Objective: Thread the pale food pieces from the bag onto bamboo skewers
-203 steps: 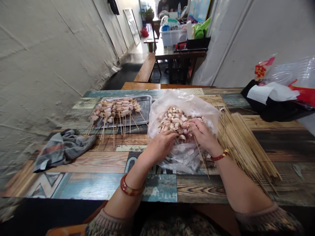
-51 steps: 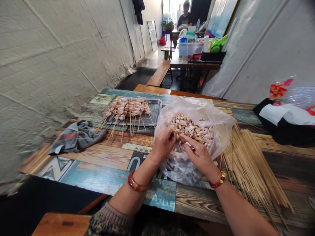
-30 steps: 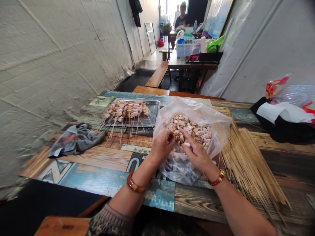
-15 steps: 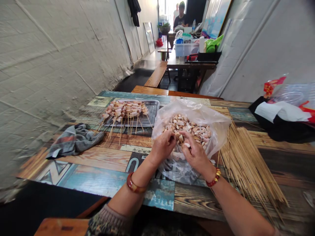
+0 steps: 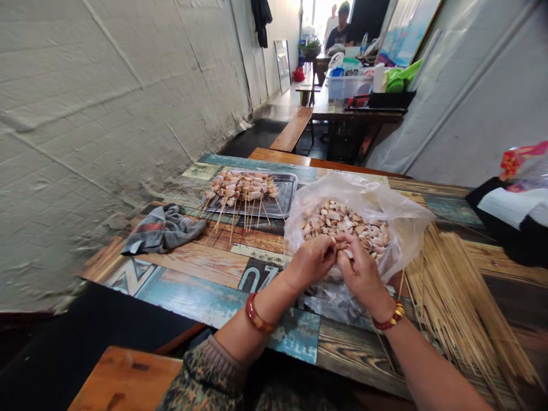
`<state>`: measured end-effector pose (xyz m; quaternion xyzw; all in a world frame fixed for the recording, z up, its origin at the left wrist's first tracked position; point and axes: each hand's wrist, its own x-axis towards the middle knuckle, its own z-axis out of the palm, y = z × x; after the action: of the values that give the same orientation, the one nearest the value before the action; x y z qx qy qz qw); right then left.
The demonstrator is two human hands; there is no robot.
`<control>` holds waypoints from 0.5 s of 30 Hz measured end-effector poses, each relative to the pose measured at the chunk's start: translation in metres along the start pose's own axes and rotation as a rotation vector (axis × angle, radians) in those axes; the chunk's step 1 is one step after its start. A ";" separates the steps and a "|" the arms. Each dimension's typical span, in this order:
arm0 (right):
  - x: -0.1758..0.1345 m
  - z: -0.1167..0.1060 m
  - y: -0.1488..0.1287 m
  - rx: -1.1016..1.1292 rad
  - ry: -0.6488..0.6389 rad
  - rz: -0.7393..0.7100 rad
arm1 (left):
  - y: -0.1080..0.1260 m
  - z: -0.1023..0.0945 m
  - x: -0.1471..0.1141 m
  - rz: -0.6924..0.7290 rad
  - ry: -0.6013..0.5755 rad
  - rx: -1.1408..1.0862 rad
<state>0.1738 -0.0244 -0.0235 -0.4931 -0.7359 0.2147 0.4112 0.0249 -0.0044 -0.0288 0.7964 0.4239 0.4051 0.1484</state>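
Observation:
Over the near side of a clear plastic bag (image 5: 409, 214), my left hand (image 5: 313, 260) and my right hand (image 5: 362, 271) meet with fingertips pinched together. A pale garlic clove (image 5: 349, 255) shows at the fingers of my right hand. Whatever my left fingers grip is hidden by the hand. Many unpeeled garlic cloves (image 5: 338, 217) fill the bag below. A thin stick pokes out under my right wrist; I cannot tell whether it is held. Right of the bag lies a large spread of bamboo skewers (image 5: 458, 302).
A metal tray (image 5: 286, 194) at the back left bears several loaded skewers (image 5: 242, 188) with pale pinkish pieces, their sticks overhanging the front. A grey cloth (image 5: 165, 228) lies at left. Black and white items (image 5: 509, 211) sit at far right. A person (image 5: 340, 34) is in the background.
The view has swung left, so everything sits further right in the picture. My hands have come closer together, fingertips now meeting over the bag.

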 end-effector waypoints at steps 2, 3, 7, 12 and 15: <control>0.002 -0.001 0.001 0.019 0.013 -0.007 | 0.001 -0.001 0.001 0.006 -0.005 -0.029; 0.003 -0.001 0.001 0.033 0.015 -0.006 | 0.001 -0.002 0.001 0.004 -0.007 -0.051; 0.005 -0.004 0.004 0.081 0.016 0.025 | -0.006 -0.009 0.004 -0.101 0.057 -0.184; 0.007 -0.010 0.006 0.067 0.056 0.060 | -0.016 -0.008 0.008 -0.250 0.159 -0.279; 0.010 -0.017 0.010 0.047 0.103 0.109 | -0.024 -0.006 0.009 -0.293 0.210 -0.295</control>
<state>0.1912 -0.0130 -0.0170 -0.5332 -0.6807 0.2283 0.4475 0.0098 0.0164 -0.0337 0.6494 0.4845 0.5175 0.2753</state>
